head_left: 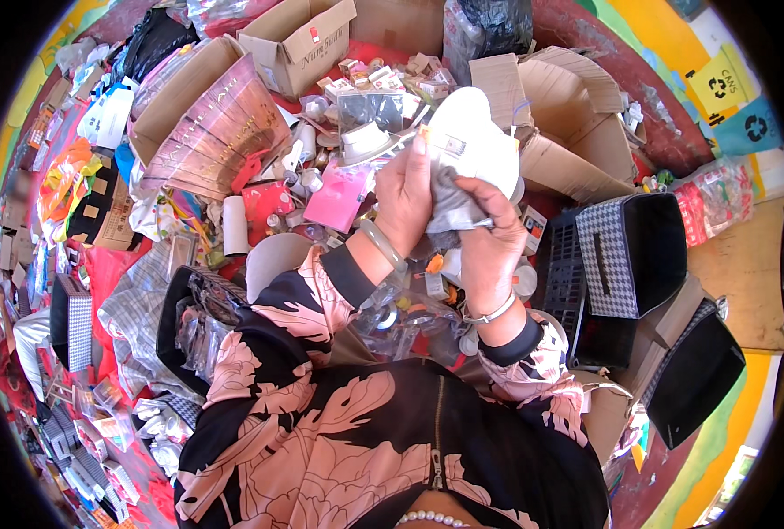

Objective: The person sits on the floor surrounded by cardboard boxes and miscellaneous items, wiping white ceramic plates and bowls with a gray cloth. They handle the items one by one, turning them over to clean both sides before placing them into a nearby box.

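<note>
My left hand (403,196) is closed on a smooth white rounded object (476,132), its thumb lying along the near edge. A small printed label sits on the object's face; its exact kind I cannot make out. My right hand (495,231) pinches a crumpled grey cloth (452,204), which is bunched against the lower part of the white object. Both hands are raised close together over a heap of mixed goods. Fingers behind the object and the cloth are partly hidden.
Open cardboard boxes (568,106) stand at the far right, and another carton (297,44) at the far left. Black-lined houndstooth bins (630,256) and a dark plastic crate (561,273) are on my right. A pink box (339,196) lies left of my hands.
</note>
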The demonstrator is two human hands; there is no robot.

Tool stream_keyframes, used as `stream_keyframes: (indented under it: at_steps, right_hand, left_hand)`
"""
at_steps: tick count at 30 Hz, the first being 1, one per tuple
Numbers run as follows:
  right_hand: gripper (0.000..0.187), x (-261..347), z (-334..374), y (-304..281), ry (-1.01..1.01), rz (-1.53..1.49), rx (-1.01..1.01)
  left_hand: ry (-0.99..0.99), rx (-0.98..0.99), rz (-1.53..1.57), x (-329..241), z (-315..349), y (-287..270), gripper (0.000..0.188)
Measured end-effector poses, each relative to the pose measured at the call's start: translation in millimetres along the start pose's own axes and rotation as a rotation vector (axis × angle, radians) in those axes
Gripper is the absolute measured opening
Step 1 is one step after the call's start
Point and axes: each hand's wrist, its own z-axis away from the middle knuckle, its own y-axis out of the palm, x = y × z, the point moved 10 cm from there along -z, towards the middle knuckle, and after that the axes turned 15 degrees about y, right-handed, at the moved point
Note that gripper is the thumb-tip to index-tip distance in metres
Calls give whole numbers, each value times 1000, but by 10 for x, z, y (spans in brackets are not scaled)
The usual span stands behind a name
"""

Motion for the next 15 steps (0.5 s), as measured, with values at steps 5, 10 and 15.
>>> stream_keyframes:
  at_steps: [5,10,15]
  right_hand:
    - [36,136,4,38,77,-141,81]
    - [41,246,-27,145,-64,128,212]
    - [45,209,123,263,-175,425,175]
  left_hand:
    - [161,57,-146,-166,-11,56,45]
    - [165,103,-183,-251,-77,-25,43]
    - [-18,-12,30,-67,-81,-85,46]
